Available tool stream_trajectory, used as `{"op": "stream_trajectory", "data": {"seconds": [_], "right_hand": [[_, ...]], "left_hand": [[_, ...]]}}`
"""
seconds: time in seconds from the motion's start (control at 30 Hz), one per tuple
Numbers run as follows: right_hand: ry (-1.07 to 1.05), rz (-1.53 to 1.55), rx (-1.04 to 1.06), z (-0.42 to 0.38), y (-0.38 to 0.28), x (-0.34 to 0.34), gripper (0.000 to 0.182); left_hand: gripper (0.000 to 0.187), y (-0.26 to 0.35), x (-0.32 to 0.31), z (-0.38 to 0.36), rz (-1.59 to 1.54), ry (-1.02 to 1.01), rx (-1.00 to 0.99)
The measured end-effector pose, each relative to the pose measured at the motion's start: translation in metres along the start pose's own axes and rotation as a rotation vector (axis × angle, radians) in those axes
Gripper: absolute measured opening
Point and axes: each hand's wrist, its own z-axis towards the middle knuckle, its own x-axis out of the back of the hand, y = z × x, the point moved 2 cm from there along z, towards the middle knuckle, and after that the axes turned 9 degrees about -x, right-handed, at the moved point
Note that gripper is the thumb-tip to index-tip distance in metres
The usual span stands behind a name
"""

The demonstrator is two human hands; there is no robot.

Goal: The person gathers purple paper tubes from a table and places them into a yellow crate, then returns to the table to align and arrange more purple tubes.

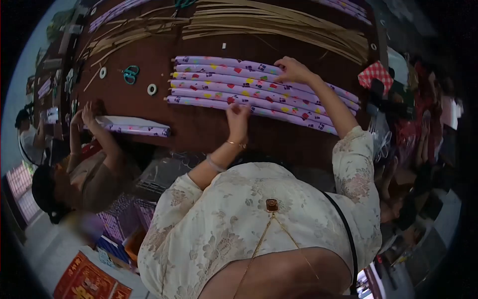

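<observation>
Several long lilac rolls (209, 85), printed with small red, yellow and dark figures, lie side by side on a brown table (199, 134). My right hand (295, 71) rests across the farther rolls, its fingers bent and apart. At the nearest roll's front edge, my left hand (238, 119) touches it with the fingertips, fingers slightly bent and apart. Neither hand has a roll lifted off the table.
Behind the rolls are long tan strips (269, 25). Teal-handled scissors (131, 74) and white tape rolls (152, 89) lie to the left. There, another person (94, 154) handles a similar roll (134, 127). A red checked cloth (375, 77) is at right.
</observation>
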Motion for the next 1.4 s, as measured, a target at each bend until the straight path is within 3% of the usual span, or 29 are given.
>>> {"op": "stream_trajectory", "data": {"seconds": [0.03,0.07,0.1,0.17,0.3,0.37,0.43,0.53,0.6,0.67,0.73,0.77,0.83,0.9,1.13,1.3,1.4], "right_hand": [[0.000,-0.108,0.020,0.006,0.004,-0.006,0.056],[0.004,-0.218,0.046,0.012,0.004,-0.009,0.057],[-0.050,-0.214,-0.003,0.012,-0.006,-0.005,0.057],[-0.181,-0.267,-0.037,0.016,-0.018,-0.001,0.063],[-0.106,-0.256,0.040,0.014,-0.025,-0.006,0.060],[-0.141,-0.320,0.057,0.012,-0.035,-0.006,0.059],[-0.209,-0.353,-0.007,0.006,-0.052,-0.003,0.059],[-0.231,-0.204,-0.048,-0.007,-0.051,-0.007,0.056],[-0.222,-0.114,0.041,-0.010,-0.053,-0.012,0.054],[-0.227,-0.075,0.057,-0.016,-0.050,-0.018,0.052],[-0.277,0.069,-0.100,-0.008,-0.044,-0.024,0.050],[-0.284,0.058,-0.079,-0.003,-0.042,-0.022,0.050],[-0.526,0.005,-0.208,-0.002,-0.040,-0.021,0.045],[-0.546,0.169,-0.179,-0.009,-0.045,-0.022,0.042],[-0.363,0.142,-0.133,-0.011,-0.022,-0.060,0.045],[-0.430,0.153,-0.163,-0.018,-0.029,-0.052,0.046],[-0.603,0.219,-0.294,-0.027,-0.050,-0.041,0.049]], "left_hand": [[0.043,-0.022,0.012,-0.013,-0.042,-0.241,0.455],[0.051,-0.045,0.004,-0.028,-0.157,-0.152,0.658],[0.058,-0.032,-0.015,-0.043,-0.151,-0.057,0.680],[0.061,-0.055,-0.031,-0.030,-0.206,0.057,0.627],[0.069,-0.073,-0.046,-0.017,-0.180,0.312,0.444],[0.061,-0.077,-0.049,-0.009,-0.195,0.345,0.314],[0.052,-0.059,-0.052,-0.015,-0.156,0.330,0.252],[0.044,-0.070,-0.047,-0.016,-0.444,0.265,0.317],[0.040,-0.072,-0.042,-0.015,-0.646,0.168,0.316],[0.038,-0.068,-0.035,-0.019,-0.660,0.155,0.331],[0.032,-0.072,-0.033,-0.016,-0.701,0.119,0.329],[0.029,-0.074,-0.032,-0.016,-0.696,0.116,0.317],[0.018,-0.069,-0.029,-0.018,-0.651,0.102,0.369],[0.016,-0.059,-0.033,-0.023,-0.719,0.051,0.287],[0.029,-0.074,-0.038,-0.027,-0.400,0.341,0.222],[0.038,-0.067,-0.036,-0.031,-0.613,0.226,0.265],[0.043,-0.080,-0.035,-0.026,-0.636,0.128,0.287]]}}
